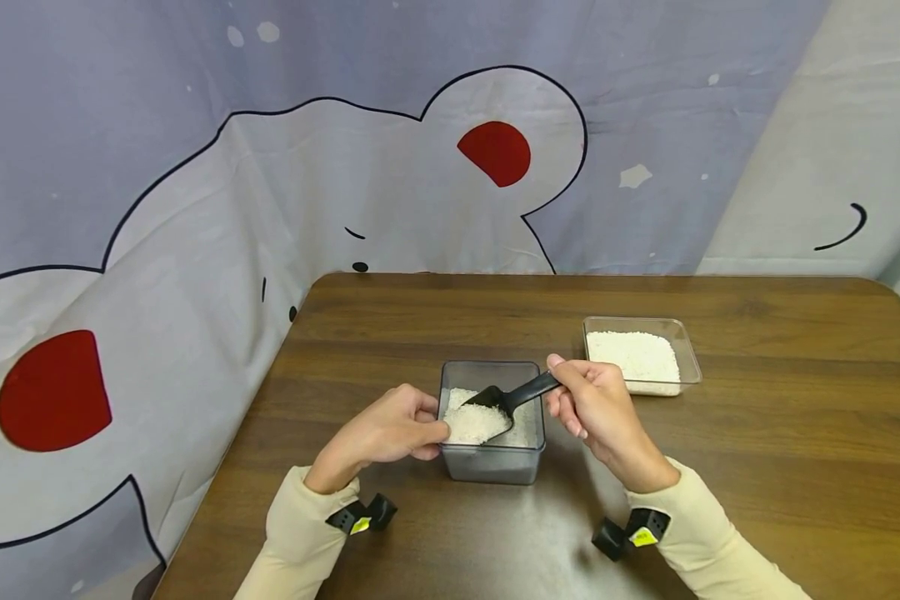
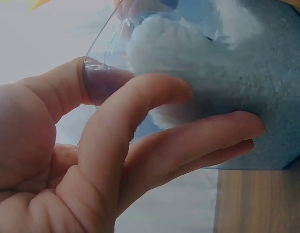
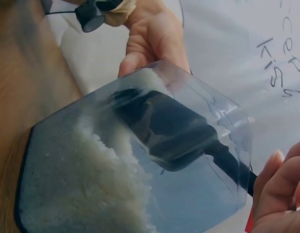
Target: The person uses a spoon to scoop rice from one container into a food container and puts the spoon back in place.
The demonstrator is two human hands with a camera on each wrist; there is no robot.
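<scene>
Clear square tub (image 1: pixel 492 462) of heaped white rice (image 1: pixel 474 423), black scoop (image 1: pixel 506 397) inside.

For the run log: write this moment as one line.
left hand: steadies grey container | right hand: holds black scoop in rice | clear tray: rice, untouched

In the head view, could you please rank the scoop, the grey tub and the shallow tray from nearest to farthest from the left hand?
1. Grey tub: gripped by the left hand.
2. Scoop: inside the tub, held by the right hand.
3. Shallow tray: far right, behind.
</scene>
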